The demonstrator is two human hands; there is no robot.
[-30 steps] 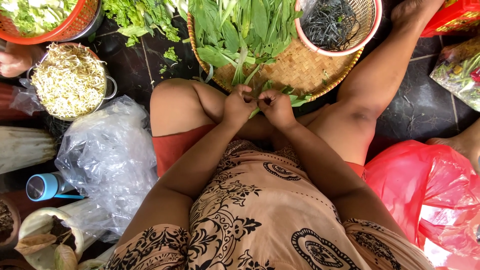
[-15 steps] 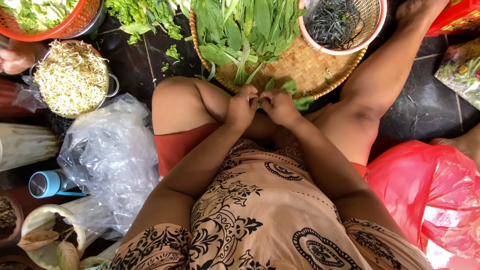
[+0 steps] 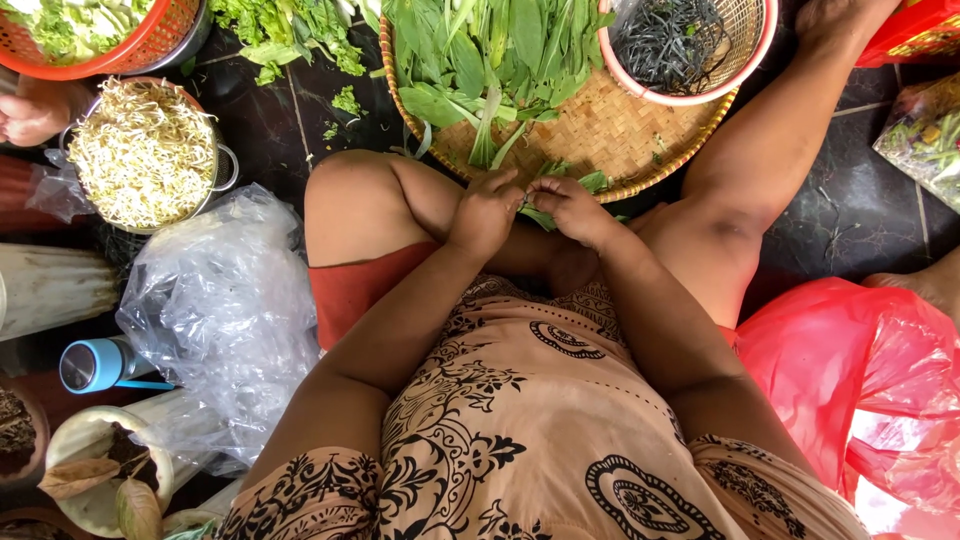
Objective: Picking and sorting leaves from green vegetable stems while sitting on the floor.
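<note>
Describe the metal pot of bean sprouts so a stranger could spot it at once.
Start at the big woven tray of greens ahead of the hands, then look far left. The metal pot sits below an orange basket; it alone holds pale, stringy sprouts, not green leaves.

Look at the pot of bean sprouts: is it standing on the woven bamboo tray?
No. The pot of bean sprouts stands on the dark floor, left of the woven bamboo tray, which holds leafy greens.
</note>
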